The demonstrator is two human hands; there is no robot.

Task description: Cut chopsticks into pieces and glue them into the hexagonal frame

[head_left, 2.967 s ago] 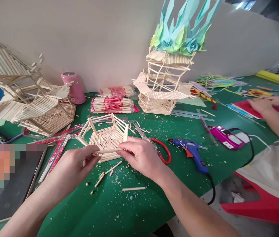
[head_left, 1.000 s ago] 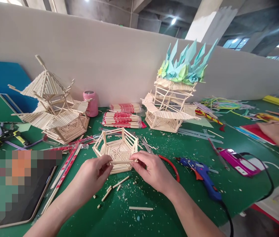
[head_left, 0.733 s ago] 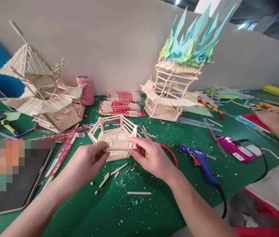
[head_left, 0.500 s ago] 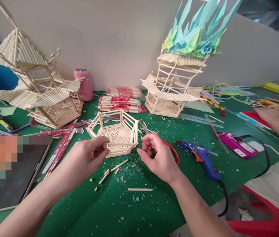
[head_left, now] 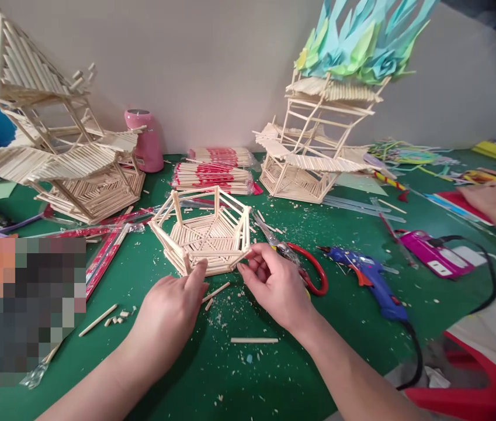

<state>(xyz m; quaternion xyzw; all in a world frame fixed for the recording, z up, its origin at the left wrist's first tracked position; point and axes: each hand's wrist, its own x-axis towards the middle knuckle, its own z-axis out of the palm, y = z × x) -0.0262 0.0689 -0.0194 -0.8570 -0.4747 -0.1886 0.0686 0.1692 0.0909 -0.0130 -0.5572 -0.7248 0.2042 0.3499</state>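
The right hand, apart from the stick frame a moment earlier, had its thumb and finger closed on the front right corner, while the left hand had gone from a pinch to a straight forefinger at the front left post; whether it gripped anything could not be told. The frame stood on the green table, before stick bundles whose red markings were too small to read. Scissors lay just beside the right hand, partly hidden by it, and the blue glue gun farther right.

Left hand palm-down, index finger forward; right hand nearby, fingers curled toward thumb.
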